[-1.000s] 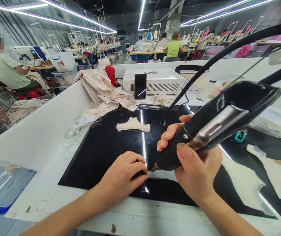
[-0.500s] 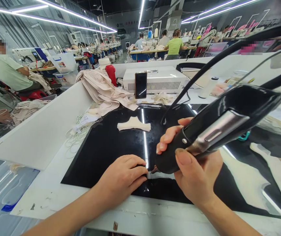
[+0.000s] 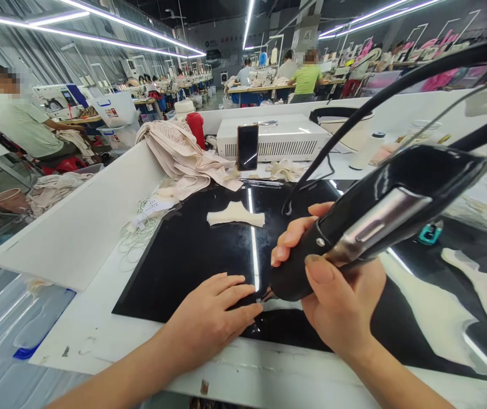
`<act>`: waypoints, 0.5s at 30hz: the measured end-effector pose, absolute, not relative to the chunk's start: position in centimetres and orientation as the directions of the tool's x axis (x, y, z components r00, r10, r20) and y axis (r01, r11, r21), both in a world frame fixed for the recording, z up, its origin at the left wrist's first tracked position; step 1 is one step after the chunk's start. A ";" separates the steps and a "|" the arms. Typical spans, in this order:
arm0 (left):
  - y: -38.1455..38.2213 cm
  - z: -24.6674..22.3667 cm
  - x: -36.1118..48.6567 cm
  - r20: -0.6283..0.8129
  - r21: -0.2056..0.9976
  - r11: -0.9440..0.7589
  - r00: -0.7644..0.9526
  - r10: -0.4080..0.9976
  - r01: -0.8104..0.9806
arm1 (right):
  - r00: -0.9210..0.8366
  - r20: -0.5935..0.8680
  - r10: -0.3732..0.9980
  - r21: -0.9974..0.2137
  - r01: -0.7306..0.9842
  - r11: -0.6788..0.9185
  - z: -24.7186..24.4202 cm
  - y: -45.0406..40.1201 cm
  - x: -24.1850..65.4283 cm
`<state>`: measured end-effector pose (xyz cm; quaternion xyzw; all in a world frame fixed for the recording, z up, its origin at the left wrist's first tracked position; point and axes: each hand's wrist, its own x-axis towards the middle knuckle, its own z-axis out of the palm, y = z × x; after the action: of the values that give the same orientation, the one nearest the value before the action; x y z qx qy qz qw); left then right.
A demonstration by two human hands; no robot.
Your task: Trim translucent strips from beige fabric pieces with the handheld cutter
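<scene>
A black handheld tool with a metal lever is gripped in my right hand, its narrow tip pointing down and left. My left hand lies with fingers spread on the glossy black sheet, fingertips right beside the tool's tip. A thin pale strip lies on the sheet under the tool, partly hidden by it and my right hand. Farther back on the sheet sits a small cream fabric piece. Larger cream pieces lie to the right.
Behind the sheet are a phone, a white vented box, a red bottle and heaped beige fabric. A teal object is at right. Black cables arch over the right side. People sit at sewing machines farther off.
My left hand's fingers have spread and reached slightly right, closer to the tool's tip. The view has shifted a little, so the background sits slightly more to the right.
</scene>
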<state>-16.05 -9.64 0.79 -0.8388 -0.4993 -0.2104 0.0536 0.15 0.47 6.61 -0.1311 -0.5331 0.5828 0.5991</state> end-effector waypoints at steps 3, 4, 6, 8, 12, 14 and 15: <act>-9.6 0.7 -15.9 0.390 0.099 -0.490 0.419 0.820 0.866 | -0.259 0.496 0.829 -0.778 -0.557 0.292 6.6 0.4 0.1; -9.6 0.7 -15.8 0.392 0.096 -0.492 0.422 0.818 0.865 | -0.263 0.501 0.824 -0.776 -0.559 0.293 6.5 0.4 0.0; -9.5 0.8 -15.8 0.403 0.089 -0.499 0.427 0.809 0.862 | -0.268 0.505 0.820 -0.773 -0.563 0.292 6.5 0.4 -0.1; -9.5 0.7 -15.8 0.418 0.084 -0.507 0.431 0.800 0.858 | -0.261 0.503 0.824 -0.773 -0.562 0.294 6.5 0.3 -0.1; -9.5 0.5 -16.0 0.442 0.112 -0.515 0.422 0.791 0.850 | -0.270 0.486 0.832 -0.785 -0.553 0.280 6.6 0.4 0.0; -9.5 0.5 -16.1 0.456 0.148 -0.515 0.404 0.793 0.844 | -0.268 0.481 0.835 -0.787 -0.552 0.276 6.7 0.5 0.2; -9.5 0.6 -16.1 0.463 0.168 -0.514 0.393 0.794 0.841 | -0.261 0.482 0.836 -0.785 -0.553 0.280 6.8 0.5 0.4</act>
<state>-16.13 -9.53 0.55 -0.8334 -0.4905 -0.2504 0.0467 0.38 0.54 6.78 -0.1320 -0.5365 0.5853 0.5934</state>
